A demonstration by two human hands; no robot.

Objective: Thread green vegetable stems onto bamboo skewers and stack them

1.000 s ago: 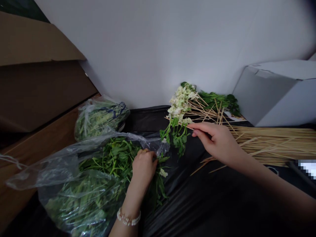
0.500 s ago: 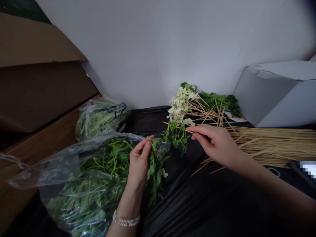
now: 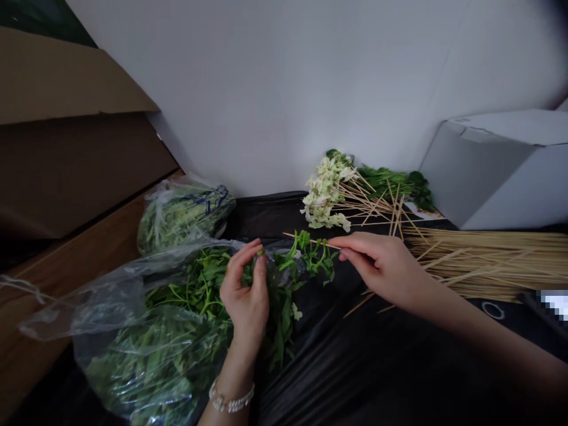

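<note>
My right hand (image 3: 384, 260) pinches a thin wooden skewer (image 3: 288, 235), its tip pointing left. Green leafy stems (image 3: 310, 251) are threaded on that skewer and hang below it. To the left, my left hand (image 3: 246, 278) has thumb and fingers close together around a small green piece (image 3: 261, 251). Under and beside that hand lie loose leafy greens (image 3: 206, 284), spilling from an open clear plastic bag (image 3: 164, 355). Behind the held skewer, skewers with pale cabbage pieces (image 3: 326, 192) lie in a heap.
A tied clear bag of greens (image 3: 181, 216) sits behind the open one. Bare skewers (image 3: 497, 260) lie in a pile at right, near a white box (image 3: 497, 168). Green-leaf skewers (image 3: 386, 180) are at the wall. A cardboard box (image 3: 75, 160) stands left. Black plastic (image 3: 337, 361) covers the surface.
My left hand has drawn slightly left, and its fingers have parted somewhat from the greens. My right hand with the skewer has shifted a little left and down.
</note>
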